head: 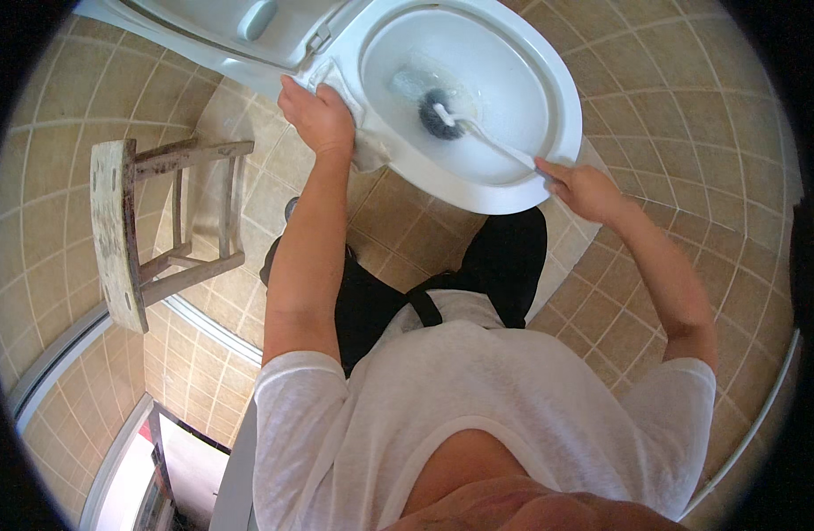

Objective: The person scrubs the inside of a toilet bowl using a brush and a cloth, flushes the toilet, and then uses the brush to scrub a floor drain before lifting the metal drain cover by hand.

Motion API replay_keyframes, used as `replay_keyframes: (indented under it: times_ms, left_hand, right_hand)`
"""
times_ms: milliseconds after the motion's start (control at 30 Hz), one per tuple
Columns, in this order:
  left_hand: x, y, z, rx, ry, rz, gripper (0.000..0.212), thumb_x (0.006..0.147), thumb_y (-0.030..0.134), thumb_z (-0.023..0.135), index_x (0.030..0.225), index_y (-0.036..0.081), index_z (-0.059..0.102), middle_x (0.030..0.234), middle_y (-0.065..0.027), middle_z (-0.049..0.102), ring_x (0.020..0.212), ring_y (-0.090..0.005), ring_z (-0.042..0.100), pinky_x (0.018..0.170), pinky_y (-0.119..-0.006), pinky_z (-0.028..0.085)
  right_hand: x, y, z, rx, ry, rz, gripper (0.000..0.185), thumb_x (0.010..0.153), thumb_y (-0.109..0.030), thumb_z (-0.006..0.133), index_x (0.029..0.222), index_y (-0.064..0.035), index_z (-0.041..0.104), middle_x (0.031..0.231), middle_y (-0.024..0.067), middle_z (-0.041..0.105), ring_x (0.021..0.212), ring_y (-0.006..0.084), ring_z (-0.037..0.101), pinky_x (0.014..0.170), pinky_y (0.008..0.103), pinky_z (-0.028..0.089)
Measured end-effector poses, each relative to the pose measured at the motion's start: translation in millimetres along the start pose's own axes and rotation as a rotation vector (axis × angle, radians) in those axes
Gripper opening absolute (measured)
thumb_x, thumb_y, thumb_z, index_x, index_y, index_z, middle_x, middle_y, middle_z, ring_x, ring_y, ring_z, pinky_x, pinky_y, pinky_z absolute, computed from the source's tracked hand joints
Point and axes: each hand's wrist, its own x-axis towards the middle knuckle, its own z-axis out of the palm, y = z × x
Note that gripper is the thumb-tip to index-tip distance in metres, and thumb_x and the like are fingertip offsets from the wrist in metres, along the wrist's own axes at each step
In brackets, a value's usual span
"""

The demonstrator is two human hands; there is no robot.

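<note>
In front of me is a white ceramic toilet bowl (513, 197), its wet inner wall shining. My right hand (583, 190) grips the handle end of a white toilet brush (500, 147) over the front part of the rim. Down in the bowl, the brush's dark bristle head (440, 116) lies near the drain, around the foot of the handle. My left hand (319, 118) presses at the bowl's side near the hinge, closed on a white cloth (337, 85). Part of that cloth spreads over the rim and hangs past its edge; the palm hides the rest.
A raised toilet lid or seat (207, 23) stands behind the hinge. At the left is a worn wooden stool (118, 232), close to the tiled wall (55, 179). Beige tiles cover the floor (393, 226). A metal track (211, 328) crosses the floor at lower left, near a doorway (148, 458).
</note>
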Motion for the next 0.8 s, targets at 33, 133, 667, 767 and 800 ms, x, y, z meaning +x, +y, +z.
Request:
replay_keyframes:
  times_ms: [33, 133, 667, 767, 800]
  left_hand:
    - [0.0, -0.8, 1.1, 0.01, 0.016, 0.016, 0.055, 0.076, 0.016, 0.043, 0.122, -0.012, 0.032, 0.114, -0.0312, 0.04, 0.107, -0.0427, 0.037, 0.095, -0.043, 0.029]
    - [0.4, -0.5, 3.9, 0.026, 0.014, 0.019, 0.054, 0.077, 0.016, 0.042, 0.123, -0.011, 0.032, 0.115, -0.0309, 0.039, 0.108, -0.0425, 0.037, 0.096, -0.043, 0.028]
    - [2.6, -18.7, -3.7, 0.048, 0.022, 0.053, 0.054, 0.078, 0.015, 0.041, 0.123, -0.013, 0.031, 0.117, -0.0323, 0.038, 0.107, -0.0431, 0.038, 0.095, -0.044, 0.029]
    - [-6.5, 9.0, 6.8, -0.007, -0.073, 0.001, 0.055, 0.078, 0.014, 0.04, 0.124, -0.013, 0.029, 0.119, -0.0322, 0.036, 0.109, -0.0429, 0.036, 0.096, -0.044, 0.028]
    - [-3.8, 9.3, 4.7, -0.01, -0.063, 0.008, 0.055, 0.078, 0.014, 0.04, 0.124, -0.013, 0.028, 0.12, -0.0323, 0.035, 0.11, -0.0429, 0.036, 0.097, -0.043, 0.027]
  right_hand:
    - [-6.9, -0.2, 1.5, 0.005, 0.004, 0.0, 0.043, 0.083, -0.02, 0.052, 0.126, -0.0196, 0.044, 0.088, 0.0188, 0.06, 0.078, 0.0313, 0.06, 0.071, 0.0414, 0.047]
    - [-22.5, -2.4, 1.6, 0.034, 0.024, 0.12, 0.042, 0.083, -0.023, 0.053, 0.124, -0.0173, 0.046, 0.086, 0.0177, 0.059, 0.076, 0.0314, 0.059, 0.069, 0.041, 0.047]
    - [-91.7, -140.7, -99.6, 0.334, 0.712, -0.939, 0.031, 0.069, -0.033, 0.066, 0.057, -0.009, 0.05, 0.057, 0.0028, 0.05, 0.053, 0.0184, 0.05, 0.047, 0.0297, 0.038]
    - [-111.3, -139.4, -102.0, 0.308, 0.752, -0.873, 0.03, 0.07, -0.033, 0.066, 0.059, -0.009, 0.05, 0.059, 0.0032, 0.049, 0.055, 0.0186, 0.05, 0.049, 0.03, 0.038]
    - [-109.5, -140.0, -101.6, 0.307, 0.758, -0.881, 0.03, 0.07, -0.033, 0.066, 0.06, -0.009, 0.05, 0.059, 0.0033, 0.049, 0.055, 0.0187, 0.05, 0.049, 0.0301, 0.038]
